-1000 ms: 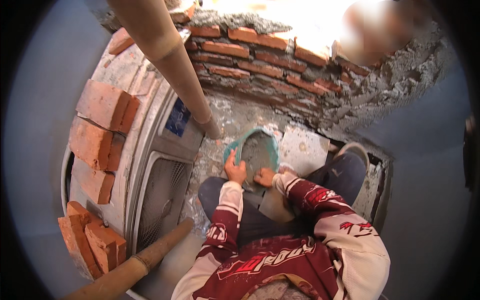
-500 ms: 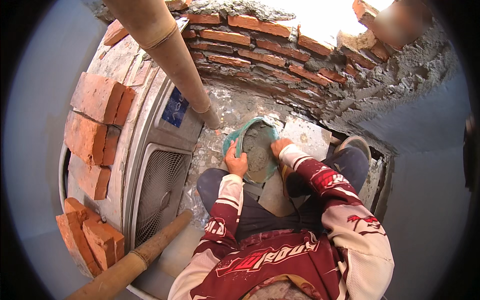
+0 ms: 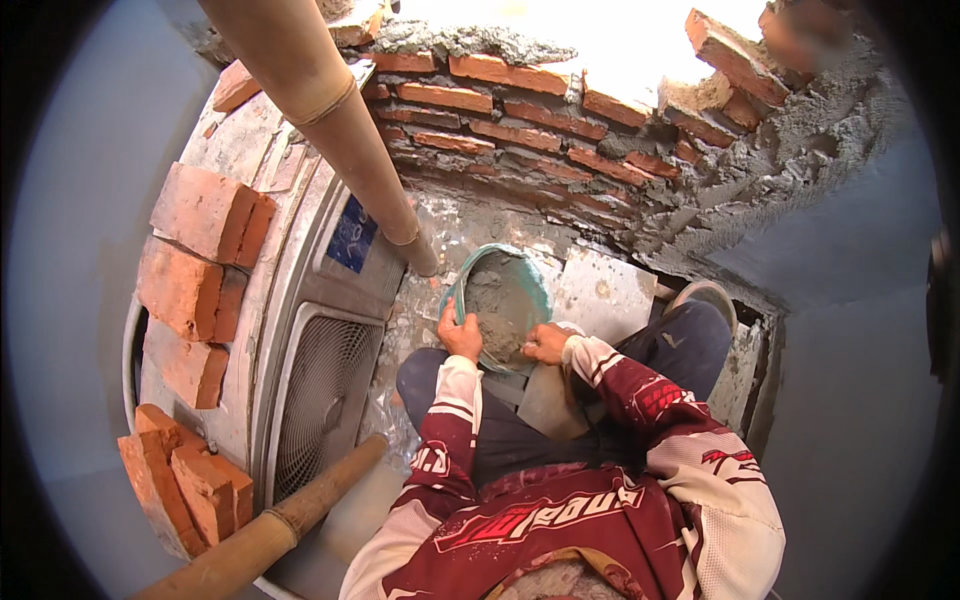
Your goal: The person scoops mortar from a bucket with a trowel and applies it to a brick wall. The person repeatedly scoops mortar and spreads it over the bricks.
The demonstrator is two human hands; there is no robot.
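A teal bucket [image 3: 536, 285] of wet grey mortar [image 3: 500, 296] sits between my bent knees. My left hand [image 3: 458, 335] grips its left rim. Near the lower right rim is my right hand [image 3: 543, 344], fingers closed around something I cannot make out at the mortar's edge. A pale, spattered board [image 3: 607, 291] lies just right of the bucket on the rubble-strewn floor.
An air conditioner unit [image 3: 330, 395] stands left, with bricks [image 3: 200, 210] on top. Two bamboo poles [image 3: 340, 130] [image 3: 280, 530] cross the left side. A rough brick wall [image 3: 520, 130] closes the far side; a grey wall [image 3: 840, 400] is right. A round container [image 3: 705, 292] sits beside my right knee.
Since half a second ago my right hand has moved down and left from the bucket's right side to near its lower rim. My left hand stays on the rim, slightly further left.
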